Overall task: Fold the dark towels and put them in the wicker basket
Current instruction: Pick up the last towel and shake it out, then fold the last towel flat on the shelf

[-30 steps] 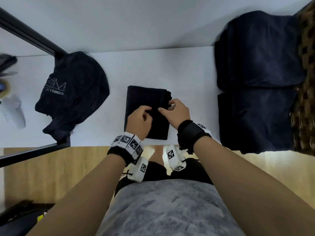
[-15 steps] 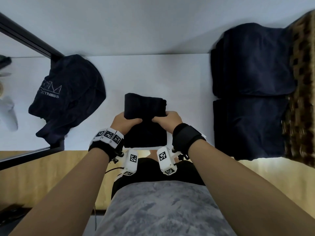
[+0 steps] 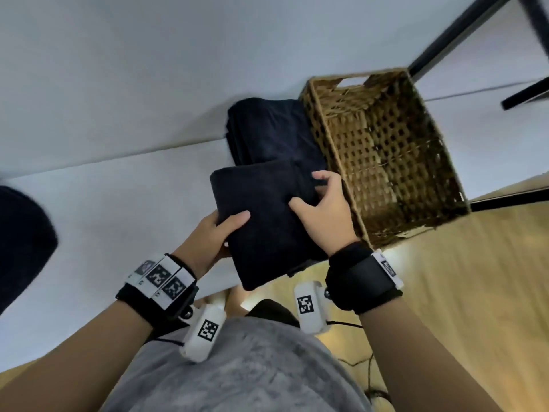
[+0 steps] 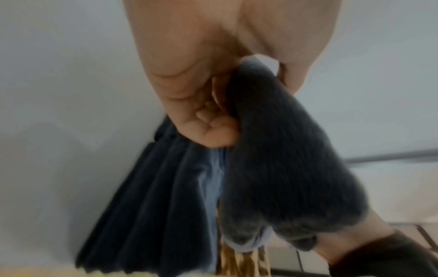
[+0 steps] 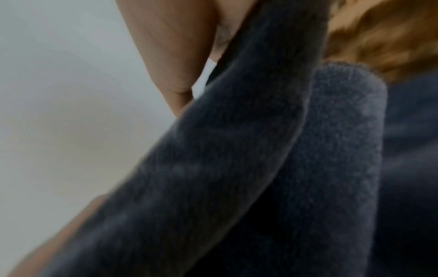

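Observation:
Both hands hold one folded dark towel (image 3: 264, 221) in the air over the white table's (image 3: 133, 203) front edge. My left hand (image 3: 217, 230) grips its left side, thumb on top and fingers beneath. My right hand (image 3: 322, 209) grips the right edge, just left of the wicker basket (image 3: 383, 156), which shows only its woven bottom inside. A stack of folded dark towels (image 3: 267, 132) lies against the basket's left wall, partly hidden by the held towel. In the left wrist view the towel (image 4: 279, 159) hangs from my fingers (image 4: 208, 131); in the right wrist view it (image 5: 237, 168) fills the frame.
A dark garment (image 3: 23, 245) lies at the table's left edge. Black table legs (image 3: 463, 31) stand at the top right beyond the basket. Wooden floor (image 3: 475, 278) lies below the table's front edge, with a thin cable (image 3: 365, 364) on it.
The folded towel has left the table and moved right toward the basket, held in both hands. The head view has swung right, so the basket is now in full view.

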